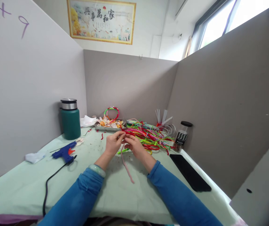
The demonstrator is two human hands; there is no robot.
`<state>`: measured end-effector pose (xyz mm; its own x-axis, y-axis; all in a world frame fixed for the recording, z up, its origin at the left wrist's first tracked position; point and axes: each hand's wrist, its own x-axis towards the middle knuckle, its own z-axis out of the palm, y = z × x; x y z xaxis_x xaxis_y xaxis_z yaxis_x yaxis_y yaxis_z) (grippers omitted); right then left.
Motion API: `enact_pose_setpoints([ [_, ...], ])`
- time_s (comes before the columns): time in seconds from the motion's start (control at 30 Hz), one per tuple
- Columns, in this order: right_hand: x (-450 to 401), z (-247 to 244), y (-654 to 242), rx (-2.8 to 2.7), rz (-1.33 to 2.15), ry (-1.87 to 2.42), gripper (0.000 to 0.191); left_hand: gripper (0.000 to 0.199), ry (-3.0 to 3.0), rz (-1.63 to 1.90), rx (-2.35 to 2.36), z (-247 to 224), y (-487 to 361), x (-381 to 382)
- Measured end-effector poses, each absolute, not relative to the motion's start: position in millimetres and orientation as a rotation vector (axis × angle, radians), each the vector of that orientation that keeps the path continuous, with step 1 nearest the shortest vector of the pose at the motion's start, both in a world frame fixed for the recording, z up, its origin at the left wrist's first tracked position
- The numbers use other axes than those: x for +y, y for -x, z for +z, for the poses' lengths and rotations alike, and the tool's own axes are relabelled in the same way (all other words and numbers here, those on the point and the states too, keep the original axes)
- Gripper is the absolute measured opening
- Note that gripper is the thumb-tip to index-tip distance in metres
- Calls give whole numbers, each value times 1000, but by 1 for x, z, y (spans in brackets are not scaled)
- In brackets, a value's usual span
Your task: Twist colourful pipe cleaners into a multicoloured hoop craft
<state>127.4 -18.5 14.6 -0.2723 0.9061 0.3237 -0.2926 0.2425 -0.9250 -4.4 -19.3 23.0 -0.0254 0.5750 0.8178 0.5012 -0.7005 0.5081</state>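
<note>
My left hand (113, 143) and my right hand (134, 145) meet above the middle of the table, fingertips pinched close together on fuzzy craft stems. A pink stem (127, 168) hangs down from between them toward the table. A red stem end shows just above my left fingertips. Right behind my hands lies a large pile of colourful fuzzy stems (148, 135), red, green, pink and yellow. A metal tray (108, 128) behind my left hand holds small orange and white pieces, with a ring of red and green stems (111, 114) on top.
On the left are a green bottle (71, 124), a blue glue gun (65, 153) with a black cord, and white tissue (35, 157). A dark-lidded jar (183, 136), clear sticks (164, 116) and a black flat object (190, 172) are on the right. Grey partitions (129, 84) enclose the table.
</note>
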Motion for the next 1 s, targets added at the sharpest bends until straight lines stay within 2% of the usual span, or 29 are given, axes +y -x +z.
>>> enact_pose_setpoints([
  [0.17,-26,22,-133,-1477,834,810,30,18,-2135,2031,1328,28,12,-19],
  [0.27,-28,30,-138,-1451,453,778,24,19,-2311,1995,1265,24,12,-17],
  [0.33,-26,32,-143,-1503,335,779,26,19,-2468,1946,1172,20,9,-16],
  [0.4,-19,31,-148,-1595,394,844,40,19,-2611,1896,1092,16,7,-15],
  [0.5,-9,25,-155,-1754,791,967,67,19,-2761,1834,1000,13,4,-16],
  [0.57,-4,22,-157,-1713,1019,973,72,20,-2817,1796,973,13,2,-18],
  [0.67,-4,23,-159,-1608,1177,903,69,21,-2858,1763,966,13,-1,-20],
  [0.9,-12,34,-161,-1508,1251,669,41,18,-2870,1798,895,14,-5,-23],
  [1.0,-13,36,-163,-1399,1284,591,37,19,-2877,1814,897,14,-5,-23],
])
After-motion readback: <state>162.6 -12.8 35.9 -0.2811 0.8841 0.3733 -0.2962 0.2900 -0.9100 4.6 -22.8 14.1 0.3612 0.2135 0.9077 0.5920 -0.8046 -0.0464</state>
